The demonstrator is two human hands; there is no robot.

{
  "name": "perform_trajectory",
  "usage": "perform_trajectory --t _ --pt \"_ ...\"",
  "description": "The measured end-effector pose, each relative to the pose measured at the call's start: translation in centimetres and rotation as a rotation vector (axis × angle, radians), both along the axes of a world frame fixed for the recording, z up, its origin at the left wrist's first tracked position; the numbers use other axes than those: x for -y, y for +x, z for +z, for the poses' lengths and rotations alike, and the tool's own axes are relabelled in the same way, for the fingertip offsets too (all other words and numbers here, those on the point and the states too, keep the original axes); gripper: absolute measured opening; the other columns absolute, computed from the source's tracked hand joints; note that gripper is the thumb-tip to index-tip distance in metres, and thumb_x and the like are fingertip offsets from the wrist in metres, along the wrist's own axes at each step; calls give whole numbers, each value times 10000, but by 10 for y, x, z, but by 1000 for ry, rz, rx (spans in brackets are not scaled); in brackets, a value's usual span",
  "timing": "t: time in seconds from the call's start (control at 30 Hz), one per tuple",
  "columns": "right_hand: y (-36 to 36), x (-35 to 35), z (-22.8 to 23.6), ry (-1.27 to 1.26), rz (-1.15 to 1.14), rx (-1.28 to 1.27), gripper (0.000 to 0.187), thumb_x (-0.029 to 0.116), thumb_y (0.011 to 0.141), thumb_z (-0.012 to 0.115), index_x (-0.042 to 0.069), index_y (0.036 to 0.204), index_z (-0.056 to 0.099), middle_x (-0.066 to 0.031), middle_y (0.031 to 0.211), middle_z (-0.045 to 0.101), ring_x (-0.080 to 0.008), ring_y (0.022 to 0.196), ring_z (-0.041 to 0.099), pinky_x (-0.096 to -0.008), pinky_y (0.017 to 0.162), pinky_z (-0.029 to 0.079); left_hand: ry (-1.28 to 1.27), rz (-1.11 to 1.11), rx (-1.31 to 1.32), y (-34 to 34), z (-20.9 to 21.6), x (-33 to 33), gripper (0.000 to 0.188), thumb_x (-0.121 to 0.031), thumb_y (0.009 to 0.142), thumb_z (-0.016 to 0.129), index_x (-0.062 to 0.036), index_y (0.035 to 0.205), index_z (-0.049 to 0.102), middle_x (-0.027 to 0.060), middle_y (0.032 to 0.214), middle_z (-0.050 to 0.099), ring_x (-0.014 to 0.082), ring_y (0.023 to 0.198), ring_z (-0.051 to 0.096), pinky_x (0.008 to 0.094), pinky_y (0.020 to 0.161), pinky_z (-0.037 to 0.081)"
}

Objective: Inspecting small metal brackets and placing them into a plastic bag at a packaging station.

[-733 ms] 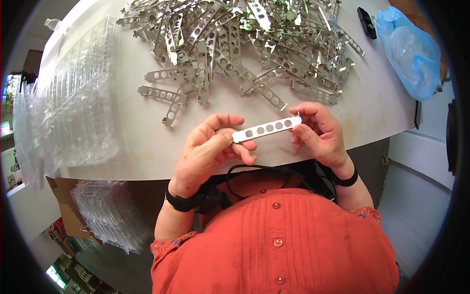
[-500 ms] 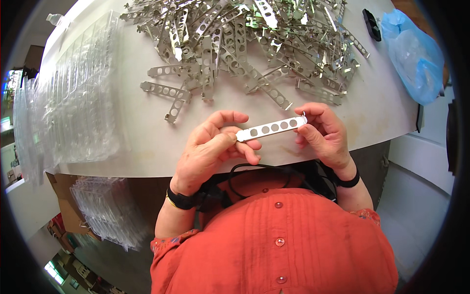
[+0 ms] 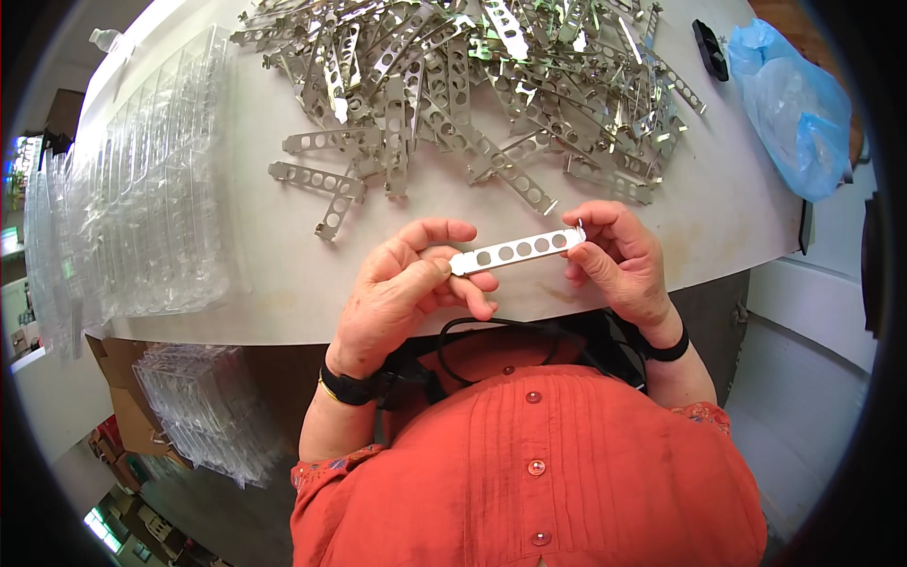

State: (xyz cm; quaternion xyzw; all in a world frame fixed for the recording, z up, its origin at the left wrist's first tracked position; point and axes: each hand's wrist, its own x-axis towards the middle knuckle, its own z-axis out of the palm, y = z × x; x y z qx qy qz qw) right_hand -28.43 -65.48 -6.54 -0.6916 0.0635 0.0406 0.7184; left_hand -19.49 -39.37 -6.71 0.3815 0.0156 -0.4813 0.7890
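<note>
Between my two hands I hold a narrow metal slot bracket (image 3: 498,254) with a row of round holes, over the near part of the table. My left hand (image 3: 402,283) pinches its left end between thumb and fingers. At the bent right end, the thumb and fingertips of my right hand (image 3: 624,265) grip it. The bracket tilts slightly, its right end farther from me. Beyond my hands lies a large, tangled pile of similar metal brackets (image 3: 453,94). A few looser brackets (image 3: 321,180) rest at the pile's near left edge.
Clear plastic trays (image 3: 170,180) are stacked on the left of the white table (image 3: 274,293). More clear trays (image 3: 203,406) stand below the table edge beside a cardboard box (image 3: 123,397). At the right are a blue plastic bag (image 3: 794,113) and a small black object (image 3: 710,50).
The bracket and both hands have shifted very slightly left in view, as has the rest of the table scene. My hold on both ends looks the same.
</note>
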Motion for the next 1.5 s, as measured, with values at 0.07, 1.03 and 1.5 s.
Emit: perform_trajectory --t 0.07,1.03,1.5 --pt "-1 0 -1 10 7 17 271 48 966 615 23 1228 554 -16 930 599 -51 720 585 -189 614 506 24 17 -1 -2 2 2 319 -62 1013 399 66 1304 426 248 1036 669 286 849 708 426 878 558" --pt "-3 1 -8 79 -38 158 236 21 960 610 6 1185 542 -58 1045 622 -135 900 662 -258 813 544 153 222 316 -21 -2 15 175 -50 994 519 48 1138 530 142 976 664 181 801 692 306 743 601" --pt "-3 7 -7 167 -26 138 270 23 929 657 -8 1174 549 -71 982 642 -127 836 657 -259 764 552 147 150 219 -13 -2 9 197 -58 1002 509 62 1155 476 191 946 656 218 796 716 301 749 612"
